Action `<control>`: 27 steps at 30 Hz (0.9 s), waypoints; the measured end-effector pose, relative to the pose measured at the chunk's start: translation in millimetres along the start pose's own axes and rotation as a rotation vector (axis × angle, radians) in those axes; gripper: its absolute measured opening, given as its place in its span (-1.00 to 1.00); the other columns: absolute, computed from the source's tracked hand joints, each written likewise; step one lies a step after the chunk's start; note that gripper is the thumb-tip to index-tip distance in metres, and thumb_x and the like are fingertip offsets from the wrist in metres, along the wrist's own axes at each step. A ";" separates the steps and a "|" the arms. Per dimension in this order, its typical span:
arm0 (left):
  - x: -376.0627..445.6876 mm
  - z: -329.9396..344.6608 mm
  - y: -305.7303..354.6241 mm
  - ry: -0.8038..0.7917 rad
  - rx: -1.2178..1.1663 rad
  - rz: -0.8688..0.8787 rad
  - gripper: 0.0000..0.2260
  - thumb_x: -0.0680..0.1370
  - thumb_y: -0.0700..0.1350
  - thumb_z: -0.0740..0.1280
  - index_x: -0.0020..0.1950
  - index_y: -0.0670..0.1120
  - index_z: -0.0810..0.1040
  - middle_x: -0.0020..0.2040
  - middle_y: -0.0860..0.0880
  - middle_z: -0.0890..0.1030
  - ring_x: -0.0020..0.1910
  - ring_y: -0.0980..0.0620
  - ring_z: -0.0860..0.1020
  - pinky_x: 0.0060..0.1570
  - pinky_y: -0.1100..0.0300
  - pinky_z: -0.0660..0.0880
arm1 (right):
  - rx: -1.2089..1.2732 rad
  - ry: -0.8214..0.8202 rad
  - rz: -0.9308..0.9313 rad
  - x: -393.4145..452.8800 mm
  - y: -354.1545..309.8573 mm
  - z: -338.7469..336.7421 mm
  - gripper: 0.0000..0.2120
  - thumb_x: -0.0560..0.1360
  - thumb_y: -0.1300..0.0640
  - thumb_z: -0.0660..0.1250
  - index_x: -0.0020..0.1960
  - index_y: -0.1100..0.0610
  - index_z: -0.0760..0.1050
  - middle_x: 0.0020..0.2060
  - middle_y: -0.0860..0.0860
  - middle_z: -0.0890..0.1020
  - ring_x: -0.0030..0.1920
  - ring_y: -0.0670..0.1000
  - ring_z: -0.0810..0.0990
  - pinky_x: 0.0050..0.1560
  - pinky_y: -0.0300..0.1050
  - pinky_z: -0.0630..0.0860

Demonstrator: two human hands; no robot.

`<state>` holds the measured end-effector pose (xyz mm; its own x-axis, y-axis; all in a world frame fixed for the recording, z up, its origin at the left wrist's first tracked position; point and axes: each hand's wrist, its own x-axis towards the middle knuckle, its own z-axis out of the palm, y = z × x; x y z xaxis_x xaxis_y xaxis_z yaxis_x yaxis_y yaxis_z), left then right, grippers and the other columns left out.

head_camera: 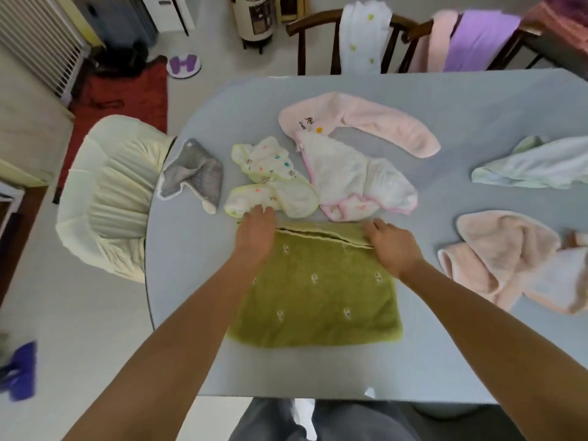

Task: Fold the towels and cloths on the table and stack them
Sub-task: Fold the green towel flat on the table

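Far left of the green towel (318,291): a cream chair (108,198), pushed up to the edge of the blue tabletop (477,100). Up and left of the green towel: a small grey cloth (194,175) with a white edge, crumpled, near the tabletop rim. Just past the green towel's far edge: a white spotted cloth (270,179) with a yellow-green edge, all bunched up. Left hand (256,233) lay flat on the green towel's far left corner, fingers straight and pressed down, tips reaching the spotted cloth. Green towel sat in the middle of the near part of the tabletop, folded over, its doubled edges lined up along the far side. Beyond the green towel, a bit to the right: a white cloth with a pink edge (356,179), crumpled. Farther back from it: a long pink towel (359,120), bent. Right hand (393,245) rested on the green towel's far right corner, fingers curled round the doubled edge, holding it. Right of the green towel: a heaped pink towel (509,259). Up and right of the green towel: a pale mint cloth (537,167), rumpled.
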<state>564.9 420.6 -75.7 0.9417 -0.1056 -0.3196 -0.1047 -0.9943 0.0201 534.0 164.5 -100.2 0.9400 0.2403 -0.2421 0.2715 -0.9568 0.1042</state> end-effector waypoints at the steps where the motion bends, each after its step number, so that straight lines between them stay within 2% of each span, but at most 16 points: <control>1: -4.6 2.6 -1.6 -0.003 -0.008 -0.006 -0.64 0.58 -0.31 0.13 0.38 -0.21 0.26 0.27 -0.19 0.37 0.20 -0.17 0.41 0.06 0.03 0.42 | 0.058 -0.074 -0.011 -4.4 0.5 1.1 -0.77 0.51 0.27 0.22 0.16 0.17 0.38 -0.04 0.11 0.51 -0.14 0.15 0.57 -0.29 -0.06 0.38; 3: -16.4 7.4 -4.3 0.020 -0.020 0.018 -0.64 0.56 -0.30 0.17 0.37 -0.19 0.30 0.25 -0.17 0.40 0.20 -0.16 0.40 0.05 0.03 0.43 | 0.116 -0.163 -0.037 -17.0 0.0 0.0 -0.76 0.56 0.23 0.11 0.22 0.15 0.33 0.05 0.11 0.50 -0.03 0.17 0.57 -0.18 -0.05 0.41; 6: -46.8 16.2 -12.6 0.112 -0.010 0.125 -0.74 0.52 -0.23 0.24 0.20 -0.17 0.43 0.13 -0.13 0.49 0.12 -0.13 0.44 -0.03 0.06 0.39 | 0.117 -0.155 -0.048 -44.7 -10.6 0.4 -0.72 0.55 0.24 0.11 0.26 0.13 0.33 0.16 0.08 0.48 0.08 0.16 0.54 -0.10 -0.04 0.43; 10: -88.9 35.5 -28.5 0.159 -0.031 0.234 -0.69 0.40 -0.21 0.40 0.14 -0.17 0.53 0.03 -0.15 0.58 0.04 -0.19 0.53 -0.06 0.02 0.45 | 0.075 -0.187 -0.064 -83.1 -28.8 16.9 -0.63 0.52 0.27 0.14 0.32 0.12 0.32 0.26 0.05 0.43 0.10 0.16 0.54 -0.10 -0.03 0.44; 12: -106.2 46.0 -33.8 0.182 -0.018 0.283 -0.66 0.28 -0.22 0.49 0.03 -0.17 0.57 -0.10 -0.14 0.60 -0.11 -0.19 0.58 -0.19 0.04 0.50 | 0.036 -0.094 -0.099 -102.5 -40.0 25.3 -0.64 0.40 0.29 0.32 0.19 0.16 0.45 0.11 0.09 0.53 -0.05 0.16 0.60 -0.20 -0.07 0.49; 14: -120.7 56.4 -36.6 0.230 0.017 0.332 -0.63 0.17 -0.19 0.54 -0.06 -0.15 0.59 -0.19 -0.10 0.60 -0.22 -0.15 0.59 -0.27 0.10 0.52 | -0.036 -0.082 -0.113 -119.6 -51.7 32.1 -0.58 0.09 0.32 0.52 -0.07 0.18 0.56 -0.19 0.09 0.60 -0.34 0.13 0.60 -0.45 -0.17 0.45; 15: -126.5 60.5 -36.1 0.246 0.033 0.352 -0.63 0.15 -0.17 0.55 -0.08 -0.14 0.59 -0.21 -0.09 0.59 -0.23 -0.13 0.58 -0.26 0.12 0.52 | -0.063 -0.057 -0.104 -126.5 -54.5 37.0 -0.54 -0.03 0.34 0.55 -0.15 0.17 0.57 -0.29 0.08 0.58 -0.41 0.11 0.57 -0.51 -0.20 0.40; 19: -145.0 74.8 -34.2 0.244 0.099 0.404 -0.62 0.13 -0.25 0.54 -0.10 -0.13 0.58 -0.21 -0.07 0.56 -0.23 -0.11 0.55 -0.22 0.09 0.50 | -0.101 -0.016 -0.067 -145.8 -64.4 46.3 -0.53 -0.10 0.42 0.52 -0.23 0.19 0.53 -0.33 0.12 0.56 -0.40 0.15 0.55 -0.50 -0.16 0.39; 22: -154.1 85.1 -38.3 0.223 0.197 0.424 -0.55 0.05 -0.34 0.50 -0.10 -0.12 0.57 -0.24 -0.04 0.54 -0.24 -0.08 0.52 -0.23 0.07 0.44 | -0.102 -0.052 -0.035 -152.8 -70.5 47.5 -0.48 -0.18 0.45 0.52 -0.24 0.23 0.52 -0.29 0.18 0.58 -0.40 0.16 0.55 -0.59 -0.17 0.33; 24: -158.8 89.8 -42.2 0.213 0.232 0.443 -0.54 0.01 -0.35 0.49 -0.13 -0.13 0.58 -0.27 -0.03 0.54 -0.28 -0.07 0.52 -0.25 0.08 0.43 | -0.117 -0.094 -0.022 -158.0 -75.0 49.8 -0.43 -0.16 0.43 0.53 -0.17 0.24 0.53 -0.21 0.20 0.59 -0.33 0.15 0.57 -0.62 -0.17 0.35; 25: -161.0 91.7 -43.6 0.217 0.238 0.455 -0.55 0.00 -0.35 0.49 -0.15 -0.12 0.58 -0.30 -0.03 0.54 -0.30 -0.07 0.52 -0.24 0.08 0.43 | -0.130 -0.134 -0.024 -161.0 -78.7 50.1 -0.42 -0.07 0.41 0.54 -0.07 0.25 0.53 -0.11 0.20 0.59 -0.23 0.15 0.59 -0.58 -0.14 0.41; 27: -164.2 97.5 -46.5 0.187 0.268 0.438 -0.60 0.01 -0.32 0.51 -0.20 -0.11 0.59 -0.34 -0.01 0.54 -0.34 -0.06 0.53 -0.16 0.02 0.48 | -0.089 -0.167 -0.025 -165.7 -83.6 56.2 -0.42 0.25 0.38 0.43 0.25 0.23 0.40 0.19 0.19 0.47 0.10 0.16 0.52 -0.31 -0.07 0.52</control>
<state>383.9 485.6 -116.6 0.8300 -0.5340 -0.1612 -0.5546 -0.8208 -0.1365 343.9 195.5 -123.0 0.8875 0.2264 -0.4013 0.3187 -0.9307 0.1796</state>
